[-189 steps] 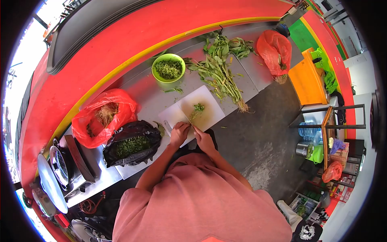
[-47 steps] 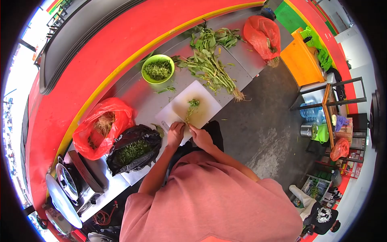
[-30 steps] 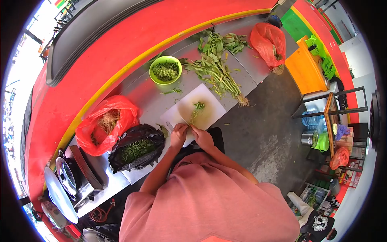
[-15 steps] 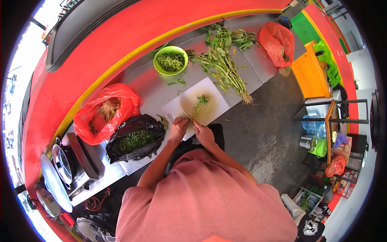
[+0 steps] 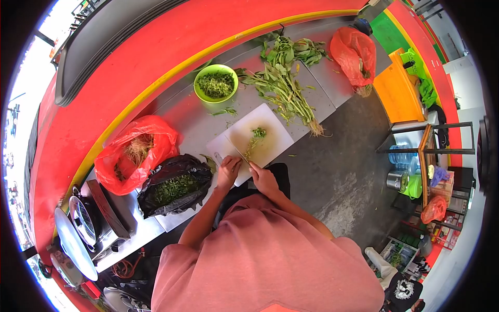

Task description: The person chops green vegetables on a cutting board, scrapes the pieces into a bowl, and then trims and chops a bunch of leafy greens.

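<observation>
A white cutting board lies on the metal counter in front of me, with a small heap of chopped greens and scattered pale bits on it. At its near edge my right hand is closed around what looks like the handle of a thin knife, whose blade points away over the board. Just left of it, my left hand has its fingers curled at the board; what they hold is hidden. Beyond the board stands a green bowl of cut greens. Rooted leafy stems lie to its right.
Left of the board sit a black bag of chopped leaves and a red bag with roots. A lidded pan stands farther left. Another red bag lies far right, near an orange cabinet. A red wall borders the counter.
The camera view has shifted slightly. Both hands stay at the near edge of the board, with the fingers and knife moved only a little. The chopped heap looks much the same.
</observation>
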Demonstrator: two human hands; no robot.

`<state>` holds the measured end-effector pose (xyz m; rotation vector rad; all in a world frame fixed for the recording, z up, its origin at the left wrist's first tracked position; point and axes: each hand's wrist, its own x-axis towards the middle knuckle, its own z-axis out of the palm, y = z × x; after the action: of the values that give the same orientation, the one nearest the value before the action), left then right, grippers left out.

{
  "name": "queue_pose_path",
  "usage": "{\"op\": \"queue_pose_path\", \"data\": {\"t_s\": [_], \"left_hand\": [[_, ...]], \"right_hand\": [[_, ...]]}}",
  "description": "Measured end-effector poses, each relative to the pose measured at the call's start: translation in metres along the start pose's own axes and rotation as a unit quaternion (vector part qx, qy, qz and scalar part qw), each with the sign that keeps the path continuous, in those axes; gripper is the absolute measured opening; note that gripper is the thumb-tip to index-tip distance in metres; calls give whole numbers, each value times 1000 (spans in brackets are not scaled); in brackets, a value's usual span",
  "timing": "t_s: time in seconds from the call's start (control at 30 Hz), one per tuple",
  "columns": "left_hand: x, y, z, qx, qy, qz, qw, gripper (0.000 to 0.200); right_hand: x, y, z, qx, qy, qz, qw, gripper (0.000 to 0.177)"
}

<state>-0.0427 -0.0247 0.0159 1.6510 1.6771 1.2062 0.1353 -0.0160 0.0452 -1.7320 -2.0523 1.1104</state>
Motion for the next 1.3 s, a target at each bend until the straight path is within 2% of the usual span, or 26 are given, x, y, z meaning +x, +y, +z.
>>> {"op": "queue_pose_path", "data": {"t_s": [0.13, 0.2, 0.33, 0.4, 0.43, 0.5, 0.63, 0.93, 1.03, 1.1, 1.23, 1.3], "left_hand": [[-3, -5, 4, -2, 15, 24, 1000, 14], [-7, -7, 6, 16, 14, 34, 999, 14], [-7, -9, 8, 22, 12, 38, 999, 16], [-7, -7, 8, 19, 20, 32, 999, 16], [-6, -7, 8, 21, 23, 31, 999, 16], [-6, -5, 8, 14, 17, 9, 1000, 15], [-4, -1, 6, 10, 14, 19, 1000, 15], [-5, -4, 8, 25, 18, 24, 999, 15], [-5, -1, 6, 18, 27, 24, 999, 15], [-6, 1, 5, -3, 24, -11, 1000, 15], [-6, 0, 3, 3, 28, 17, 999, 16], [-6, 1, 3, 3, 4, -14, 1000, 16]], "right_hand": [[6, 1, 1, -25, 1, -23, 999, 35], [11, -3, 1, -49, 24, -63, 996, 34], [20, -7, 5, -27, 22, -67, 997, 35], [20, -4, 8, -2, 76, -95, 993, 36], [18, -2, 7, -1, 74, -99, 992, 36], [11, 2, 1, 21, 34, -73, 997, 36], [5, 0, -3, 16, -3, -19, 1000, 35], [3, 0, 0, 27, 48, -76, 996, 37], [1, 0, -2, 36, 35, -69, 996, 37], [0, 1, -3, 15, 11, -61, 998, 37], [0, 6, 1, 11, 11, -58, 998, 37], [1, 7, 2, 4, 16, -64, 998, 37]]}}
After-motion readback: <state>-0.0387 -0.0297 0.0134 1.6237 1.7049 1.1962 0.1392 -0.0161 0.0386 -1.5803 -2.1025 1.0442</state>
